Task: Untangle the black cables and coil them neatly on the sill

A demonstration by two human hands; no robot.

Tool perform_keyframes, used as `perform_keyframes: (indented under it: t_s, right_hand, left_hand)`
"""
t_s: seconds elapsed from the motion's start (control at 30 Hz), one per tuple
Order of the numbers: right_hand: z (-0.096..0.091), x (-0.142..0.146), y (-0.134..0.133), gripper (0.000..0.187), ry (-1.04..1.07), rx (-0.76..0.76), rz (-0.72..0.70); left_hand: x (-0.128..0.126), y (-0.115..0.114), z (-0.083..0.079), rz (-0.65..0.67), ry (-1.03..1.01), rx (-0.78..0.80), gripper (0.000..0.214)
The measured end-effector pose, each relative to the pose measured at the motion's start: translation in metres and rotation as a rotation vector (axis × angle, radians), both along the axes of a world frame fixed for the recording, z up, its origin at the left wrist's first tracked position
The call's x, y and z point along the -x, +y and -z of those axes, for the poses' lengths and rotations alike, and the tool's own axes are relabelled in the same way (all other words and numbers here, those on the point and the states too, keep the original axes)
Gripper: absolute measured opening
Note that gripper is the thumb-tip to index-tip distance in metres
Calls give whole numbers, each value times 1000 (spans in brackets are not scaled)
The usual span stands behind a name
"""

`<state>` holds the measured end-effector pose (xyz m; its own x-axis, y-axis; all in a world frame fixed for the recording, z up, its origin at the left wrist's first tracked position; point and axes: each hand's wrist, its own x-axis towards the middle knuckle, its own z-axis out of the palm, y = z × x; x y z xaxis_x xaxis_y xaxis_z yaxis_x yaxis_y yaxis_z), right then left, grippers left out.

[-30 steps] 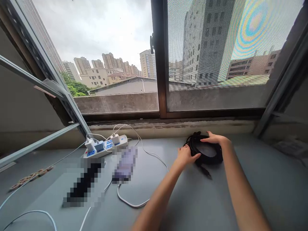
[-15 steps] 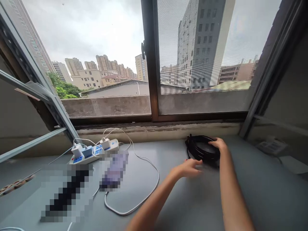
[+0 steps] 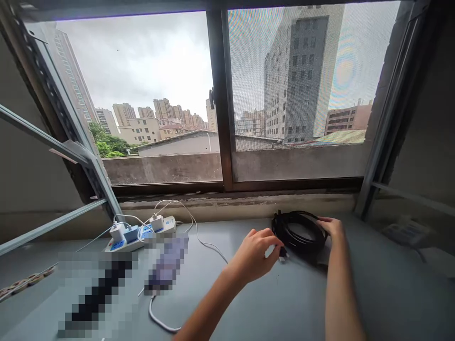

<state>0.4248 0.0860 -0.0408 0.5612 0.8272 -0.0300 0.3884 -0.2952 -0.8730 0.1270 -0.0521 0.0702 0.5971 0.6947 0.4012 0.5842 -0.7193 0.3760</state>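
A coil of black cable [image 3: 300, 241] lies on the grey tabletop below the window. My left hand [image 3: 258, 253] is just to its left, thumb and forefinger pinched together at a small black cable plug [image 3: 283, 255] with a pale metallic end. The plug is partly hidden by the fingertips. At the coil's right side, my right hand [image 3: 332, 228] is closed over the outer turns, with its thumb out of sight.
Left of the hands, a white power strip [image 3: 167, 226] holds several chargers. A phone-like object [image 3: 168, 260], pixelated, is joined to a white charging cable [image 3: 161, 323]. Another dark pixelated object [image 3: 99, 293] is nearer. Metal frame posts [image 3: 103, 184] flank the window.
My left hand has gone from spread fingers in front of the coil to a pinch at the plug, moving slightly left. My right hand stays at the coil's right side. The view has tilted up.
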Motion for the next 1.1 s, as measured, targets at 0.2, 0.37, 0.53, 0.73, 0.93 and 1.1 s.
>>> perform_keyframes:
  t_s: [0.2,0.37,0.53,0.73,0.93,1.1]
  right_hand:
    - [-65,26,-20,25,276,-145,-198]
    - [-126,71,-40,43,399,-372,-438]
    - [-167,121,-70,45,527,-602,-537]
    - [-193,158,-107,34,409,-784,-537]
    - [-198,175,-125,34,331,-714,-774]
    - [-186,194,-114,40,296,-497,-1022]
  left_hand:
    - [30,13,34,-136,-15,-15,24]
    - [42,18,49,-150,-94,18,26]
    - [49,6,67,-152,-87,-6,26]
    - [51,-5,63,-167,-220,-156,50]
    - [48,-13,53,-193,-302,-164,59]
    - [46,-10,58,-179,-344,-2,33]
